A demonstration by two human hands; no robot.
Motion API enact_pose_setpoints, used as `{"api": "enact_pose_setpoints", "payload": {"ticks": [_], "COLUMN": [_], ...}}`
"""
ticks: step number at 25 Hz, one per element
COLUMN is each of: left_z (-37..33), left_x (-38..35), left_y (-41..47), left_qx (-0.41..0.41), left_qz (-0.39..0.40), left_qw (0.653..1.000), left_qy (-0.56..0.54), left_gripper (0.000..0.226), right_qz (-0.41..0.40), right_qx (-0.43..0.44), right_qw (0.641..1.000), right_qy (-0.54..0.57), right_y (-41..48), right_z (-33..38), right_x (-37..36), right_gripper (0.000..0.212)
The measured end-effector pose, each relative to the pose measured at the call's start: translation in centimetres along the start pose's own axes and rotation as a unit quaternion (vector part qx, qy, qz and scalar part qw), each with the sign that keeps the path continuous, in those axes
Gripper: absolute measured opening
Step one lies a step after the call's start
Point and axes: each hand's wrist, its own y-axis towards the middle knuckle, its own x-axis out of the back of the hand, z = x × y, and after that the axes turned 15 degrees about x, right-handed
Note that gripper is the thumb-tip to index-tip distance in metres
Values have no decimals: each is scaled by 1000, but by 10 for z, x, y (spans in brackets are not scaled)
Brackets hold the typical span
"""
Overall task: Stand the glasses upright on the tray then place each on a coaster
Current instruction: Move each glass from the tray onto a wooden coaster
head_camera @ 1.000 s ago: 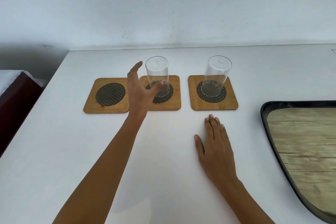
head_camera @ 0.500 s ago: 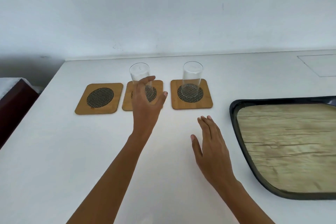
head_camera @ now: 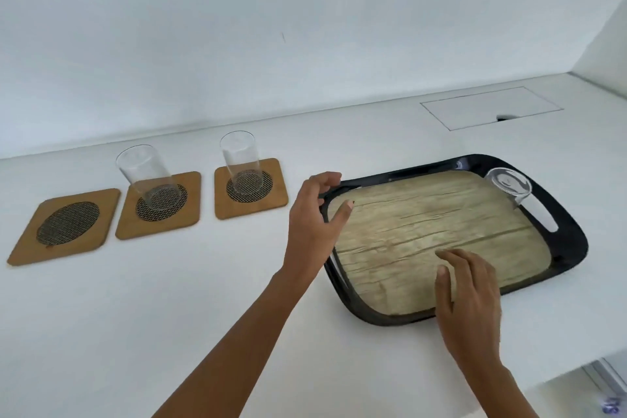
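Bright, even, diffuse light fills the scene; shadows under the arms are faint. A small glare spot sits on the tray (head_camera: 458,164) rim. Wide-angle bending curves the edges; the whole view is slightly soft.

Two bare forearms coming up from the bottom edge, no sleeves anywhere in view, so nothing worn as far up as the picture goes. No watch, no bracelet, no rings on either one. Left hand (head_camera: 314,224) slim, long fingers, nails short and plain apart from the thumbnail, which looks dark at the tip. Right hand (head_camera: 470,299) much the same build, knuckles and tendons showing a bit across the back. Nails on that side too blurry to call. Wrists narrow, forearms lean. Elbows cut off by the frame.
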Motion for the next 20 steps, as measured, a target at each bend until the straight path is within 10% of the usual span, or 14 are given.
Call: {"api": "enact_pose_setpoints", "payload": {"ticks": [20], "left_z": [-33], "left_x": [-266], "left_y": [52], "left_qx": [46], "left_qz": [203], "left_qw": [974], "left_qy": [94], "left_gripper": [101], "right_qz": [42], "right_qx": [-48], "right_qw": [997], "right_qy": [33], "right_y": [4], "right_z": [-119], "right_x": [10], "right_gripper": [31]}}
